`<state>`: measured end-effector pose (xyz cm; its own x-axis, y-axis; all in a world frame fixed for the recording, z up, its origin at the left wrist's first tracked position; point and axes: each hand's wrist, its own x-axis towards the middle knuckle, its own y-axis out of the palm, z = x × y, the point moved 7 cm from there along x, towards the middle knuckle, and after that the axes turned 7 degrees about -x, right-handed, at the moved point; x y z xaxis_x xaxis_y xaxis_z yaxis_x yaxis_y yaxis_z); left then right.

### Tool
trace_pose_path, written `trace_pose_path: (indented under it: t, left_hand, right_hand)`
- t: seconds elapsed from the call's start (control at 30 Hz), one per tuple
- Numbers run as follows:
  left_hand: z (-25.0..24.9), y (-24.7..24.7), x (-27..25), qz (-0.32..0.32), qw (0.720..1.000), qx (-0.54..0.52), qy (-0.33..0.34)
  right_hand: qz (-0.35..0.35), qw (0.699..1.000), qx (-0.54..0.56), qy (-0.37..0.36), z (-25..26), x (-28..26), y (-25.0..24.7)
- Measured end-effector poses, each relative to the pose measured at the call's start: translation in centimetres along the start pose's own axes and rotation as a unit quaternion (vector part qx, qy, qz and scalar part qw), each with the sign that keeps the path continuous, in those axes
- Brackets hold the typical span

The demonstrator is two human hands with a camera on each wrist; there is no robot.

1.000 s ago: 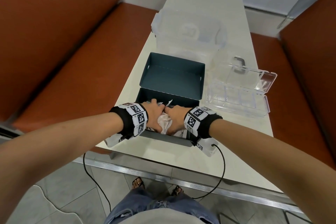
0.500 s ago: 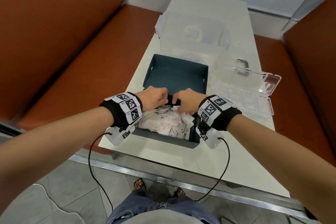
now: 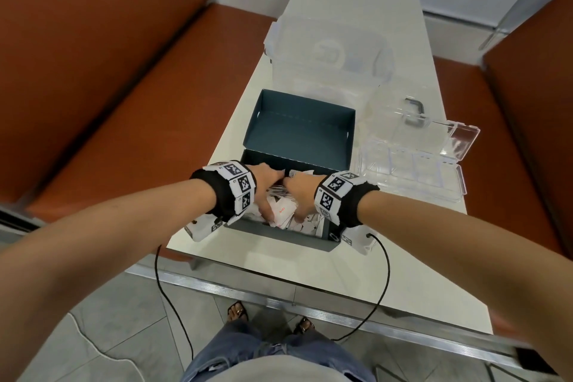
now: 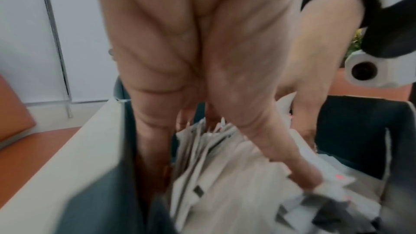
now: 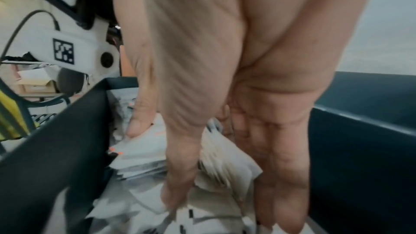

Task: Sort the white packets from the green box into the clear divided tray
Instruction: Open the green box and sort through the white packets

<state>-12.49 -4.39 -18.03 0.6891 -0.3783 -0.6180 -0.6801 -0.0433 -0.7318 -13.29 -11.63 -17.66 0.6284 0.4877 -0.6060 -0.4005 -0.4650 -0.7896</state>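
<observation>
The dark green box [image 3: 279,237] stands open at the table's near edge, its lid [image 3: 300,130] folded back. White packets [image 3: 283,211] fill its near half. Both hands are down inside it, side by side. In the left wrist view my left hand [image 4: 225,175] has its thumb on one side and its fingers on the other side of a bundle of packets [image 4: 225,202], pinching it. My right hand [image 5: 227,202] straddles another bundle [image 5: 225,163] the same way. The clear divided tray [image 3: 412,174] lies open and holds nothing, right of the box.
A large clear lidded container [image 3: 328,56] stands behind the box. The tray's lid [image 3: 462,146] is tipped back to the right. Orange benches [image 3: 124,102] flank the narrow white table [image 3: 310,270]. Sensor cables hang over the front edge.
Half a second ago both hands were up at the box's far edge. Now they have dropped back into the pile, with thumbs and fingers pushed in around packets.
</observation>
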Motion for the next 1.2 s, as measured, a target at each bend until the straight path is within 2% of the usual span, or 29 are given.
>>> trace_pose_path:
  t: [0.2,0.43,0.57,0.77,0.9,1.1,1.13,1.2]
  left_hand:
    - [1.0,-0.9,-0.8,-0.039,0.994,-0.098,-0.002]
    - [0.4,-1.0,-0.4,-0.079,0.994,-0.076,0.002]
    - [0.3,-2.0,-0.5,-0.118,0.988,-0.097,0.027]
    - [0.6,-3.1,-1.7,-0.153,0.972,-0.163,0.075]
    - [0.8,-4.1,-2.7,-0.174,0.959,-0.204,0.094]
    - [1.4,-6.3,-4.2,-0.226,0.936,-0.251,0.103]
    - [1.4,-6.7,-4.5,-0.233,0.933,-0.254,0.108]
    - [1.5,-7.3,-4.9,-0.238,0.927,-0.264,0.118]
  right_hand:
    - [0.000,0.997,0.072,0.003,-2.1,-0.5,0.1]
    - [-0.040,0.993,0.110,-0.026,-2.3,-0.3,-0.9]
    - [-0.054,0.988,0.138,-0.040,-2.2,-0.5,-1.3]
    - [-0.052,0.981,0.185,-0.033,-3.2,-1.6,-1.6]
    - [-0.076,0.973,0.219,-0.020,-4.0,-2.1,-1.7]
    - [-0.113,0.930,0.348,0.013,-5.7,-2.5,-2.0]
    - [-0.123,0.914,0.386,0.018,-6.0,-2.7,-2.2]
    - [-0.151,0.862,0.483,0.014,-6.3,-3.3,-2.8]
